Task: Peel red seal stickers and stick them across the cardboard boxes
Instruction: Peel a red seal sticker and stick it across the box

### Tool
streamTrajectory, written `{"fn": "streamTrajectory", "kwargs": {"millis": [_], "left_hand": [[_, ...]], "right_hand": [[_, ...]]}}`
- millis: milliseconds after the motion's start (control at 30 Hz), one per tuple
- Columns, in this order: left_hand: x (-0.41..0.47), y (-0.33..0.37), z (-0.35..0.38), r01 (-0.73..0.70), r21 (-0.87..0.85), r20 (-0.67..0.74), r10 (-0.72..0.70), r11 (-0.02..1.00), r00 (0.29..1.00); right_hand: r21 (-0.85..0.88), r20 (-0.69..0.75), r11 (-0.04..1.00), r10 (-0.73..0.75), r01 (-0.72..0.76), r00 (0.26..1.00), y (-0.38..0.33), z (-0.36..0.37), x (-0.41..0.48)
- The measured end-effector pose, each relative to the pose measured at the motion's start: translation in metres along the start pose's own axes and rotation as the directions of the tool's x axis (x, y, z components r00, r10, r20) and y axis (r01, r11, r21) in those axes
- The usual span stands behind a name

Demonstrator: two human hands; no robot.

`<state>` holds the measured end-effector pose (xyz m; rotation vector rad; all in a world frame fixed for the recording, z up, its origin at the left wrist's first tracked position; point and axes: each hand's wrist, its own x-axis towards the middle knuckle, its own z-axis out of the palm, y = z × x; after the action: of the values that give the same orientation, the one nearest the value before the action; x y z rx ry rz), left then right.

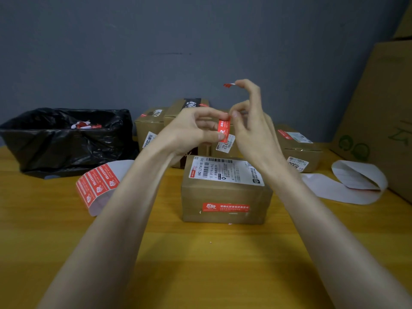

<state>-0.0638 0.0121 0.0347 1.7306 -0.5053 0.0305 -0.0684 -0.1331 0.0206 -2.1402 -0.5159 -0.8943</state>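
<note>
Both hands are raised above a taped cardboard box that carries a white shipping label on top and one red seal sticker on its front face. My left hand pinches a small red seal sticker between thumb and fingers. My right hand pinches the sticker's upper end with thumb and forefinger. A small red and white scrap clings to a raised fingertip of the right hand. A strip of red seal stickers on white backing curls on the table at the left.
A bin lined with a black bag holds sticker scraps at the back left. Several more cardboard boxes stand behind the hands. Empty white backing paper loops at the right beside a large carton. The wooden table spreads in front.
</note>
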Motion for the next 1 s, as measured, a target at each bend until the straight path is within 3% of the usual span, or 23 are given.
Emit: {"fn": "streamTrajectory", "kwargs": {"millis": [133,267,333,433,567,1000], "left_hand": [[-0.002,0.002,-0.003,0.012,-0.039,0.043,-0.01,0.999,0.999],[-0.002,0.004,0.0,-0.069,0.111,-0.077,0.078,0.991,0.994],[-0.001,0.003,0.003,-0.089,0.185,-0.123,0.113,0.979,0.986],[0.0,0.0,0.005,-0.132,0.254,-0.155,0.175,0.958,0.972],[0.001,-0.002,0.005,-0.18,0.289,-0.141,0.228,0.94,0.963],[0.001,-0.004,0.009,-0.27,0.313,-0.052,0.3,0.911,0.953]], "right_hand": [[-0.095,-0.019,0.995,-0.029,0.027,0.999,0.003,0.002,0.001],[0.198,-0.086,0.967,0.182,-0.163,0.98,0.009,-0.003,0.009],[0.366,0.0,0.879,0.328,-0.305,0.945,0.008,-0.007,0.012],[0.432,0.17,0.791,0.399,-0.432,0.901,0.006,-0.007,0.012],[0.39,0.231,0.803,0.388,-0.45,0.892,0.004,-0.005,0.011],[0.371,0.224,0.815,0.386,-0.445,0.895,0.012,-0.001,0.005]]}}
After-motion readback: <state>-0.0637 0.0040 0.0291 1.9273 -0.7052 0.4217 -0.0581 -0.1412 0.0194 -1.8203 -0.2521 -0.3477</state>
